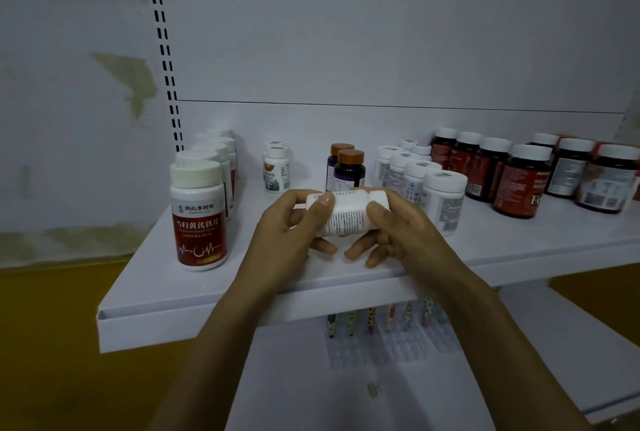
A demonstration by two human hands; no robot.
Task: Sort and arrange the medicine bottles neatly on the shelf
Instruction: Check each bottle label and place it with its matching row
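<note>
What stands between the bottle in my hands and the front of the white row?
Nothing visible. The held bottle is just left of the row's front bottle, and the shelf before it is bare.

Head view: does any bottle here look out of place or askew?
Only one: the white bottle lies sideways, held by the left hand and right hand above the shelf front. The other bottles stand upright in rows.

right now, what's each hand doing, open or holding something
Left hand: grips the white bottle at its base end, thumb on top.
Right hand: grips the same bottle near its cap end.
</note>
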